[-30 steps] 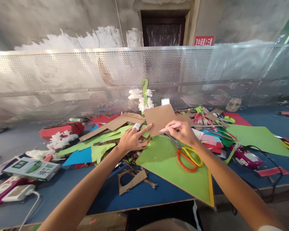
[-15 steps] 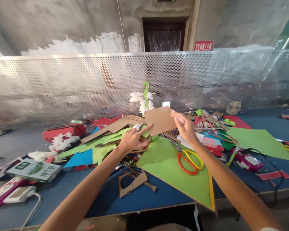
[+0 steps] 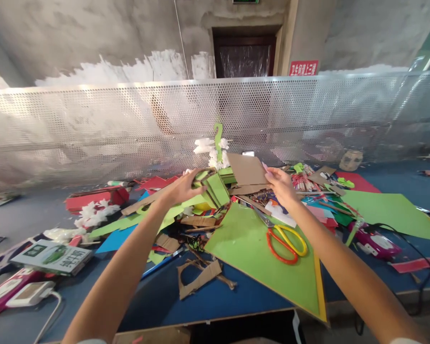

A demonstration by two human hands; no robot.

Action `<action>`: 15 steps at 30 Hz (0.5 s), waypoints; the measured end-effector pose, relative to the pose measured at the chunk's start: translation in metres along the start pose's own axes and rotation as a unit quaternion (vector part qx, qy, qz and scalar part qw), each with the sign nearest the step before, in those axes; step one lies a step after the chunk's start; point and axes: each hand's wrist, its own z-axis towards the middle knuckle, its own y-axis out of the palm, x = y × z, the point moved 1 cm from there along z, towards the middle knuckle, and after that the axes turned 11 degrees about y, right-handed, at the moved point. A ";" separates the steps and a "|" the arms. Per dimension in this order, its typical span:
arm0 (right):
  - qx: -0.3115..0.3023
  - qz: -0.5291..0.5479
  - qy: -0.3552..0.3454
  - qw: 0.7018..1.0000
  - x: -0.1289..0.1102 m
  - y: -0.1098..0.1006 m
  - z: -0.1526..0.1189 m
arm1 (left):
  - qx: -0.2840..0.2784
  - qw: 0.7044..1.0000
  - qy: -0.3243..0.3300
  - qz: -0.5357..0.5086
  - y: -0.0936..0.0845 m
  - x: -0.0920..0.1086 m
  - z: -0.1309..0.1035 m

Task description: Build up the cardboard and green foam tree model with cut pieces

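My left hand (image 3: 182, 188) is closed on the left end of a folded or stacked bundle of green-faced cardboard (image 3: 215, 188), whose brown edges show. My right hand (image 3: 282, 186) pinches the right edge of a flat brown cardboard piece (image 3: 249, 169). Something pale pink shows at its fingertips, too small to name. The cardboard piece is tilted, just right of the green bundle. Behind both stands a green hook-shaped strip (image 3: 218, 138) with white tufts (image 3: 204, 145) around it. Below my right hand, orange-and-yellow-handled scissors (image 3: 284, 243) lie on a large green sheet (image 3: 258, 253).
Cardboard scraps (image 3: 200, 279), twigs and coloured paper cover the middle of the blue table (image 3: 157, 306). On the left lie a milk carton (image 3: 52, 257), a white device with a cable (image 3: 30, 292) and a red box (image 3: 96, 198). A perforated metal panel (image 3: 129, 124) runs behind.
My left hand has left the brown cardboard and taken hold of the green-faced bundle, lifting it beside the cardboard. My right hand still holds the cardboard, now slightly farther right.
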 end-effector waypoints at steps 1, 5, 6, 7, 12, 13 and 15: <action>0.003 0.011 0.002 1.000 0.001 -0.006 0.000 | -0.017 0.999 0.002 -0.027 -0.007 -0.007 0.000; 0.000 0.017 0.005 1.000 0.005 -0.027 -0.001 | -0.038 0.996 -0.010 -0.084 -0.025 -0.024 0.003; -0.003 0.011 0.005 1.000 0.006 -0.030 0.000 | -0.023 0.996 -0.011 -0.086 -0.026 -0.025 0.006; -0.004 0.004 0.004 1.000 0.007 -0.033 0.000 | -0.005 0.996 -0.006 -0.086 -0.025 -0.024 0.011; -0.005 0.000 0.005 1.000 0.012 -0.039 0.001 | 0.004 0.998 0.034 -0.047 0.004 -0.013 0.058; -0.007 0.003 0.007 1.000 0.014 -0.040 0.001 | -0.020 0.999 0.031 -0.021 0.013 -0.011 0.069; -0.009 -0.015 0.005 1.000 0.017 -0.041 -0.001 | -0.064 0.997 0.018 0.037 0.032 -0.008 0.089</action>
